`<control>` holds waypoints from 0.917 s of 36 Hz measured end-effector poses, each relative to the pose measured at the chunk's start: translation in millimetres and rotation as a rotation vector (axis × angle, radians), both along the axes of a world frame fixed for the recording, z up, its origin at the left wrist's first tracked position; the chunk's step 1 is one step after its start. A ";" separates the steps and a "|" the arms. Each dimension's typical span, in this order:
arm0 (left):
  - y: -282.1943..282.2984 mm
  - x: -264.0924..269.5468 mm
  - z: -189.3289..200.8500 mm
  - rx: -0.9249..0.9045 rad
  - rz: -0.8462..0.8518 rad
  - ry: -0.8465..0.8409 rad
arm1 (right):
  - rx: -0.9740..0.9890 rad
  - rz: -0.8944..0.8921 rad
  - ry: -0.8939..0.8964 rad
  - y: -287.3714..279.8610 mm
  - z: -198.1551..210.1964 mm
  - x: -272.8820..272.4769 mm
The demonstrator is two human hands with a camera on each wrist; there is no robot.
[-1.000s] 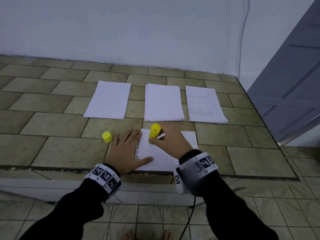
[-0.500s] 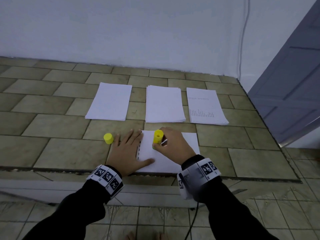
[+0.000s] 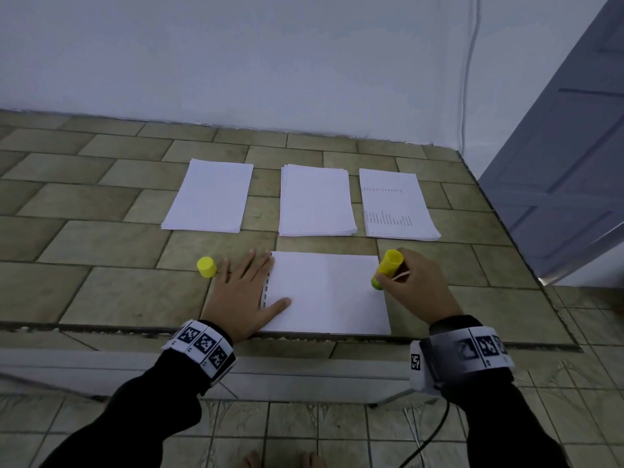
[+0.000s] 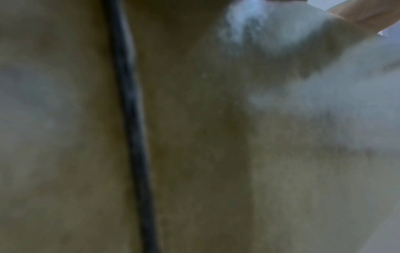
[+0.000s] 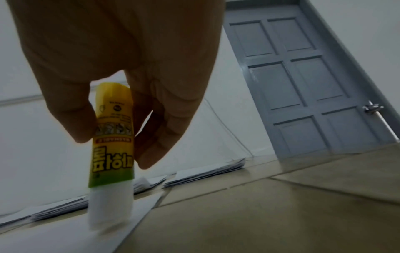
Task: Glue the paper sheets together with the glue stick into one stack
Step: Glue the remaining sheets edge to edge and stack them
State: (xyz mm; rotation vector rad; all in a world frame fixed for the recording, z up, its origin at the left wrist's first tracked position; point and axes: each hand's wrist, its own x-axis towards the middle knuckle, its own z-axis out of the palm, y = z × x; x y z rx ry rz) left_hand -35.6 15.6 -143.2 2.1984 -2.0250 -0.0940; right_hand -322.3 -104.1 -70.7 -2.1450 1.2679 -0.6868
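A white paper sheet [image 3: 327, 292] lies crosswise near the front edge of the tiled counter [image 3: 111, 292]. My left hand [image 3: 248, 292] lies flat with spread fingers on the sheet's left end, thumb on the paper. My right hand [image 3: 410, 285] grips a yellow glue stick [image 3: 388, 266], whose white glue tip [image 5: 110, 208] touches the sheet's right edge. In the right wrist view the thumb and fingers pinch the yellow glue stick [image 5: 113, 137] by its barrel. Its yellow cap [image 3: 206, 266] stands left of my left hand. The left wrist view is blurred, showing only tile.
Three paper piles lie further back: a left pile [image 3: 209, 197], a middle pile [image 3: 315, 202] and a printed right pile [image 3: 396, 206]. A grey door [image 3: 567, 163] stands at the right beyond the counter's end. The white wall [image 3: 270, 62] closes the back.
My right hand has slid the glue stick from the sheet's left part across to its right edge. The left hand and cap have stayed in place.
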 end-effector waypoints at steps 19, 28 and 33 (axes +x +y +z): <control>1.2 6.0 -4.7 -0.031 -0.063 -0.048 | 0.070 0.591 -0.023 63.5 2.9 111.7; -0.1 0.6 -0.1 -0.010 -0.021 -0.055 | 0.101 0.500 0.011 44.9 4.0 72.2; 0.2 0.9 -1.3 -0.019 -0.016 -0.053 | 0.090 0.453 -0.013 32.4 7.9 31.0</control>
